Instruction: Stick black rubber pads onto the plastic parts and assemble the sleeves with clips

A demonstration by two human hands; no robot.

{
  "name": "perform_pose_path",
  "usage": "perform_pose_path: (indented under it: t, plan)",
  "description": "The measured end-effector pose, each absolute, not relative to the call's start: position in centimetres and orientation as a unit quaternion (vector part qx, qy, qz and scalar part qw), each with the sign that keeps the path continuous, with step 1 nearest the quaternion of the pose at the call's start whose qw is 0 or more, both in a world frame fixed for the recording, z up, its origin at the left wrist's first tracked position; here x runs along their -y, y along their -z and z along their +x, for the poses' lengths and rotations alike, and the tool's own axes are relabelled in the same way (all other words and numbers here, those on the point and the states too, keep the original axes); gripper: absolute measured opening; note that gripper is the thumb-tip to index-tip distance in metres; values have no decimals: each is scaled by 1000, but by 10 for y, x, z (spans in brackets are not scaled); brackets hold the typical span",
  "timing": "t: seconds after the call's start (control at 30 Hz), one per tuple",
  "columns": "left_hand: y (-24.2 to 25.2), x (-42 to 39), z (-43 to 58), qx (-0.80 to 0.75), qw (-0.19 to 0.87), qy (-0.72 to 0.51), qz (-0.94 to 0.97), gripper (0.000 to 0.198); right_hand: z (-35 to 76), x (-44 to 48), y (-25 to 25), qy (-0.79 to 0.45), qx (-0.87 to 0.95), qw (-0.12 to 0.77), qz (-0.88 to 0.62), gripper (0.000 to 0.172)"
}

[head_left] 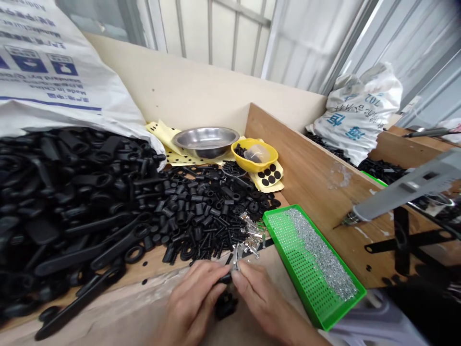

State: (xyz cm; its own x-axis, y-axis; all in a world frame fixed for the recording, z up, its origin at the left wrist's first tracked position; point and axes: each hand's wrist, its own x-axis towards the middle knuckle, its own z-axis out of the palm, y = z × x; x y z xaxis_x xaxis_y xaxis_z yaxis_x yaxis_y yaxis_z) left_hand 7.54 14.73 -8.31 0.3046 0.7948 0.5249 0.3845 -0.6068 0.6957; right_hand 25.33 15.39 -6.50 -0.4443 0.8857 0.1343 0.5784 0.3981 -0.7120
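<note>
At the bench's front edge my left hand [192, 295] pinches a small black plastic part [225, 278]. My right hand [257, 290] is closed on a small silver metal clip [236, 257], held close to the black part; I cannot tell whether the two touch. Below the fingers another black piece [226, 306] shows, partly hidden. Just beyond my hands lie several loose metal clips [254, 235], beside black screws [216, 235] and a heap of short black tubes [194, 206].
Black handle-like parts [82, 178] spill from a white sack [72, 96] on the left. A green tray [288, 259] of small silver pieces stands right. Behind are a steel bowl [206, 139] and a yellow bowl [257, 166]. An electric screwdriver [406, 185] hangs over the wooden divider [306, 168].
</note>
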Motion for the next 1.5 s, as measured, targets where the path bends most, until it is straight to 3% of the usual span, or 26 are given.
perform_pose_path:
  t: [0.13, 0.27, 0.53, 0.7, 0.97, 1.1, 1.5]
  plan:
    - [84, -150, 75, -417, 316, -431, 735, 25, 253, -154, 71, -270, 816, 262, -438, 31]
    - [86, -153, 73, -452, 434, -405, 666, 21, 255, -159, 74, -166, 875, 251, -380, 33]
    - [95, -149, 79, -486, 600, -393, 499, 33, 261, -168, 85, 10, 918, 248, -310, 30]
    - [92, -149, 82, -505, 548, -396, 537, 28, 258, -163, 88, -26, 900, 265, -345, 31]
    - [91, -146, 80, -485, 419, -416, 645, 15, 252, -156, 78, -225, 824, 261, -450, 34]
    - [87, -146, 81, -467, 340, -453, 679, 14, 251, -153, 76, -262, 800, 254, -477, 31]
    - [95, -155, 82, -500, 395, -379, 671, 13, 258, -160, 80, -214, 842, 194, -455, 28]
